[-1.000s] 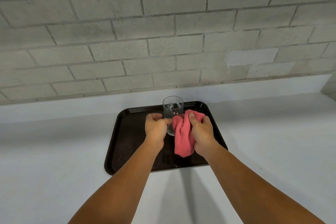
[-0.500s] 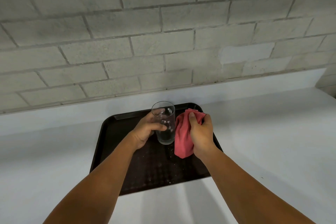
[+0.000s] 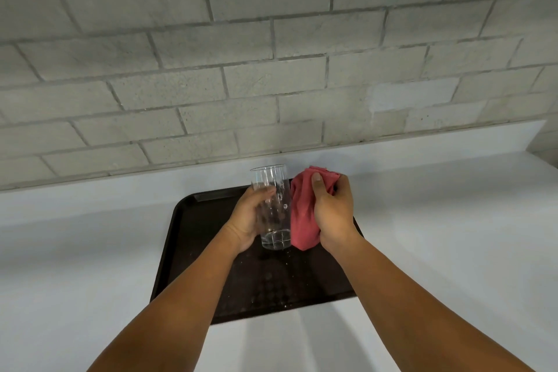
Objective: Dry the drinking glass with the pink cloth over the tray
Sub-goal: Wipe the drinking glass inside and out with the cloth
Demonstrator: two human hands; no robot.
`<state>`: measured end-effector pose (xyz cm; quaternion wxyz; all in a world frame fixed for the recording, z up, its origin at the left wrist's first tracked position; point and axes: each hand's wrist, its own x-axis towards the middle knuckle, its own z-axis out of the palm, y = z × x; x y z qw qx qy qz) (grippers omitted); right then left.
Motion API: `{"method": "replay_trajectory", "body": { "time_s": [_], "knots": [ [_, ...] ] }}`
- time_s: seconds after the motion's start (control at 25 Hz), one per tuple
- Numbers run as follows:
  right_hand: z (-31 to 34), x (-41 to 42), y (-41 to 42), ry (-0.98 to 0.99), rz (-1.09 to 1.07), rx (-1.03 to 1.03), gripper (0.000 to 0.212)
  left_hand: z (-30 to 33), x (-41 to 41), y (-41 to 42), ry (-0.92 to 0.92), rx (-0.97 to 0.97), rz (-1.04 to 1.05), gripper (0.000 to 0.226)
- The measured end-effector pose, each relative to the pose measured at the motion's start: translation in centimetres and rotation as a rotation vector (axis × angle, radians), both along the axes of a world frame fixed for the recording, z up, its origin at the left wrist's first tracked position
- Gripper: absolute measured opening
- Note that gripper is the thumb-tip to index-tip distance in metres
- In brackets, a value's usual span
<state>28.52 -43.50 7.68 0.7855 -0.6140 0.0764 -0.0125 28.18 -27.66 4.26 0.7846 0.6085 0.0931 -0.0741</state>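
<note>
A clear drinking glass [image 3: 273, 208] stands upright in the air above the dark tray [image 3: 193, 238], with droplets on its wall. My left hand [image 3: 249, 216] wraps around its left side and back. My right hand [image 3: 333, 211] grips a bunched pink cloth [image 3: 303, 214] and presses it against the right side of the glass. Both are held over the far half of the tray.
The tray lies on a white counter [image 3: 75, 251] that runs left and right. A grey block wall [image 3: 271, 54] rises just behind it. Small water specks dot the tray's near half [image 3: 271, 284].
The glass has been lifted higher off the tray in my left hand, which now wraps it from behind. The cloth has stayed against its right side. The view has tilted.
</note>
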Motion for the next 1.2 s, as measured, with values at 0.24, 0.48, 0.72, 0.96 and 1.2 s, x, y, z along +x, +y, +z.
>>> {"method": "replay_trajectory", "body": {
  "time_s": [0.24, 0.48, 0.72, 0.96, 1.2],
  "knots": [
    [3.2, -2.5, 1.4, -0.051, 0.044, -0.002, 0.009, 3.0, -2.7, -0.6, -0.015, 0.031, 0.124, 0.083],
    [4.8, -5.0, 2.1, -0.065, 0.105, -0.043, 0.013, 5.2, -4.7, -1.3, -0.036, 0.133, 0.221, 0.084],
    [4.8, -6.6, 2.2, -0.125, 0.32, -0.156, 0.03, 6.0, -5.7, -1.1, -0.048, 0.233, 0.284, 0.073],
    [4.7, -6.9, 2.3, -0.201, 0.335, -0.27, 0.046, 7.2, -6.5, -2.1, -0.04, 0.232, 0.304, 0.066],
    [4.1, -7.0, 2.3, -0.33, 0.341, -0.436, 0.054, 7.4, -6.8, -2.1, 0.016, 0.211, 0.285, 0.073]
  ]
}}
